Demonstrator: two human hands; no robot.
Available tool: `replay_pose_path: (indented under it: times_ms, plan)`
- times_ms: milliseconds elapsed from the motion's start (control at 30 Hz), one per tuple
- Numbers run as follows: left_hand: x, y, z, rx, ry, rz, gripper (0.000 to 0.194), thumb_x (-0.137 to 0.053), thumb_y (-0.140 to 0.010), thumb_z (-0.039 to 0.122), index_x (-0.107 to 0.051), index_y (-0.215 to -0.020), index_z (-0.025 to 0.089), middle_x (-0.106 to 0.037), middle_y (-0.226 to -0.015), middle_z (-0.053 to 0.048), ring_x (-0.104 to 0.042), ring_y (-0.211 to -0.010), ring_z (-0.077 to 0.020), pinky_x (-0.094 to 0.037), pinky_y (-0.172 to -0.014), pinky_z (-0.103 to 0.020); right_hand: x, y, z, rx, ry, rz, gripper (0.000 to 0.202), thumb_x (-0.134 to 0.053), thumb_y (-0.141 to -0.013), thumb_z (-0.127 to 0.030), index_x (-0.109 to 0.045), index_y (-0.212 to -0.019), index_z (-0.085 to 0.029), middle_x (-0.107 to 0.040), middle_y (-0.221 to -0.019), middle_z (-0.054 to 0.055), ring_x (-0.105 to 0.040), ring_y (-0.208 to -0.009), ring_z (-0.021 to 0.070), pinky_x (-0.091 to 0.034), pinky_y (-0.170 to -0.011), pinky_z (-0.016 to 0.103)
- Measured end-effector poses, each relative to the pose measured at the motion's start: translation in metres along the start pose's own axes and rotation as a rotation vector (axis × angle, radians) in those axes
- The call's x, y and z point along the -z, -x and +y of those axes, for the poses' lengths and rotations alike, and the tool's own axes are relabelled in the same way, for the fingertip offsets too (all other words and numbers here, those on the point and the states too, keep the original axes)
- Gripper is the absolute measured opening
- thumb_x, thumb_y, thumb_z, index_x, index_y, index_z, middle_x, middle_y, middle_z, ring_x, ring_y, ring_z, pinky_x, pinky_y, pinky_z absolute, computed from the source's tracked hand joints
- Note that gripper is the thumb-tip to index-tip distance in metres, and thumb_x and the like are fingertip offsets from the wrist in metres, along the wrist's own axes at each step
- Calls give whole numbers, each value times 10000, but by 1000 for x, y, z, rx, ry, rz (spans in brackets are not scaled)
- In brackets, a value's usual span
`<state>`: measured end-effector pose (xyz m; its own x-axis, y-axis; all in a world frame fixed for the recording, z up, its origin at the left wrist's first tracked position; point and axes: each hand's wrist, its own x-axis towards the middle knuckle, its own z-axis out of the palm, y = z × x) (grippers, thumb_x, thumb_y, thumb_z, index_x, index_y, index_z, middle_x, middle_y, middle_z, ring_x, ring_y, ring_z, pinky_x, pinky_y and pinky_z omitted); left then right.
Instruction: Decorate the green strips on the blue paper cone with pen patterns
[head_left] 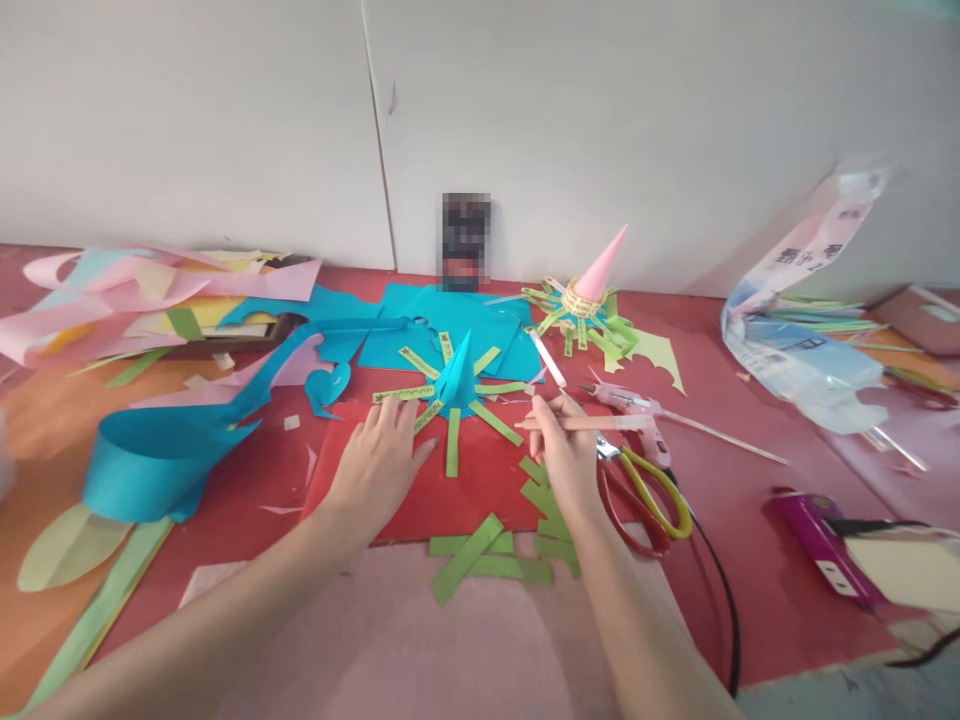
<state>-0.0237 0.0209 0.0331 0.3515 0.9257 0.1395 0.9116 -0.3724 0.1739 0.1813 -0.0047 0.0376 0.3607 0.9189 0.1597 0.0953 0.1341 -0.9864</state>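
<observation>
A blue paper cone [457,375] stands on a red sheet [480,500], with green strips fanning out around its base; the left strips bear dark writing. My left hand [386,455] lies on the red sheet, fingers apart, its fingertips at the written strips on the left. Right of the cone, my right hand [562,445] is closed around a pen [585,423], whose tip points left, near the end of a green strip. Loose green strips [476,560] lie at the lower edge of the red sheet.
Behind stands a pink cone [604,265] with green strips. Scissors [645,500], a glue gun [637,405] and a purple power strip [825,550] lie to the right. Curled blue paper [142,465] and pink scraps [277,280] are on the left. A plastic bag [810,350] sits far right.
</observation>
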Motion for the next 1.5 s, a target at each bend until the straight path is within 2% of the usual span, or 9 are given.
replay_pose_path:
  times_ms: [67,200,333,500,667,900,1133,1333,1500]
  plan:
    - [9,3,0,3,7,-87,243,-395,-882,210,-454,-1105,132,-520,-1055,-120,-535,-965,-247,-458,-767,-364,0,1,-1,-5,22,-27,295,-543,-862,-346,-485,-613,-199,-428,-387,-80,-414,-351,72,-335,-397,202]
    - [22,4,-3,21,47,-179,233,-332,-808,43,-460,-976,143,-513,-969,-101,-551,-872,-211,-449,-692,-318,-2,2,0,3,102,-44,278,-548,-861,-356,-482,-637,-205,-438,-395,-81,-450,-374,83,-361,-427,210]
    - [25,1,-5,38,140,-196,242,-337,-787,30,-459,-958,151,-514,-945,-86,-566,-852,-200,-428,-656,-299,-3,2,3,5,150,-59,287,-538,-865,-370,-487,-635,-207,-441,-397,-75,-481,-409,98,-366,-451,218]
    - [16,3,-6,22,184,-200,265,-359,-768,56,-470,-984,163,-529,-930,-76,-597,-759,-199,-391,-564,-287,-5,2,2,20,154,-62,293,-534,-864,-368,-487,-624,-208,-441,-390,-78,-458,-391,95,-367,-465,227]
    - [11,7,-5,-39,206,-142,260,-364,-772,73,-481,-977,181,-546,-930,-74,-607,-711,-198,-391,-545,-286,-6,2,3,16,138,-58,300,-541,-856,-379,-480,-613,-214,-430,-376,-85,-424,-360,93,-367,-452,230]
    - [22,3,1,13,222,-120,255,-351,-803,54,-470,-999,167,-552,-941,-71,-616,-755,-186,-407,-552,-272,-6,3,5,17,155,-54,293,-544,-852,-379,-482,-620,-210,-440,-379,-77,-472,-392,102,-368,-457,220]
    - [12,-9,-9,-14,266,-38,253,-312,-900,174,-565,-896,175,-537,-969,-58,-594,-688,-142,-429,-554,-266,-5,4,3,7,149,-59,295,-541,-857,-377,-489,-623,-204,-453,-389,-72,-452,-381,91,-349,-430,210]
    - [26,-12,-4,-30,379,117,191,-398,-897,238,-587,-903,210,-576,-983,-29,-606,-856,-157,-490,-679,-262,-5,3,4,13,152,-48,298,-545,-854,-388,-484,-625,-208,-438,-383,-77,-453,-375,93,-347,-424,212]
    - [35,-8,3,-51,357,195,174,-414,-899,228,-586,-925,211,-600,-998,-20,-611,-877,-151,-495,-702,-259,-5,2,5,11,125,-54,305,-538,-853,-405,-479,-628,-209,-447,-390,-76,-445,-366,88,-351,-417,209]
